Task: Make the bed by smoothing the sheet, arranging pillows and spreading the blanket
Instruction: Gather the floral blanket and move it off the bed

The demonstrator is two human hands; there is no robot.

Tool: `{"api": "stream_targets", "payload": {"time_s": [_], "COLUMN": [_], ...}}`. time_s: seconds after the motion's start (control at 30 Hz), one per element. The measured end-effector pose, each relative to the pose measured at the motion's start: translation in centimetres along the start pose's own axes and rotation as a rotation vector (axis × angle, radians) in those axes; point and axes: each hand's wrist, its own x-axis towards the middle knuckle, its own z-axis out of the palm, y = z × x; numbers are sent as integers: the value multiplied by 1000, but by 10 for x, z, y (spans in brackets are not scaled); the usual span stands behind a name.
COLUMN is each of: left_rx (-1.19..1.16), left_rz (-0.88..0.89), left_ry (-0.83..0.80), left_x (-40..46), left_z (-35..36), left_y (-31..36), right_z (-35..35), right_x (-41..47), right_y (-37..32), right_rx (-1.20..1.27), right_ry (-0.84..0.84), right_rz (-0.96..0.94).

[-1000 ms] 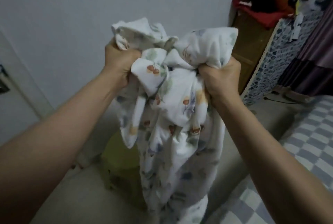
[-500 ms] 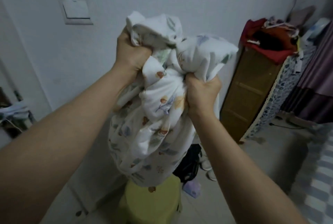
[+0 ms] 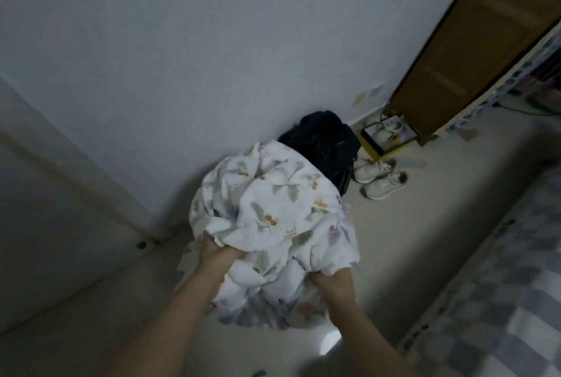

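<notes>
A white blanket (image 3: 273, 219) printed with leaves and small fruit is bunched into a big ball low over the floor by the wall. My left hand (image 3: 217, 252) grips its near left fold, fingers buried in the cloth. My right hand (image 3: 332, 284) grips the lower right of the bundle. The bed (image 3: 498, 300), covered in a grey and white checked sheet, lies along the right edge of the view.
A dark bag (image 3: 324, 140) leans on the wall behind the blanket. A pair of white sneakers (image 3: 379, 178) and a yellow shoe box (image 3: 387, 137) sit beside a brown wooden cabinet (image 3: 473, 43). A door frame (image 3: 60, 164) stands at left.
Both hands have dropped from chest height to near the floor, carrying the bunched blanket down. The yellow stool seen under it earlier is hidden now, and the view tilts downward.
</notes>
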Motion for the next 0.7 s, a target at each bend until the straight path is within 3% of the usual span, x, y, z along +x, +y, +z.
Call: {"api": "stream_targets", "payload": {"time_s": [0.1, 0.3, 0.37, 0.43, 0.5, 0.6, 0.7], "left_rx": [108, 313, 225, 88, -32, -86, 103], "left_rz": [-62, -175, -81, 107, 266, 284, 167], "left_ry": [0, -97, 40, 280, 369, 175, -53], "left_x": [-1, 33, 40, 34, 34, 43, 55], "left_z": [6, -18, -29, -38, -40, -28, -16], "left_y": [1, -19, -13, -1, 8, 15, 10], "right_z": [-4, -19, -18, -12, -4, 5, 13], "right_x": [10, 8, 10, 14, 15, 16, 17], "right_y": [1, -22, -30, -35, -41, -47, -46], "right_rx": [0, -166, -286, -369, -352, -285, -228], "right_ry": [-32, 231, 228, 139, 17, -154, -258], "right_rz": [84, 121, 8, -107, -149, -168, -89]}}
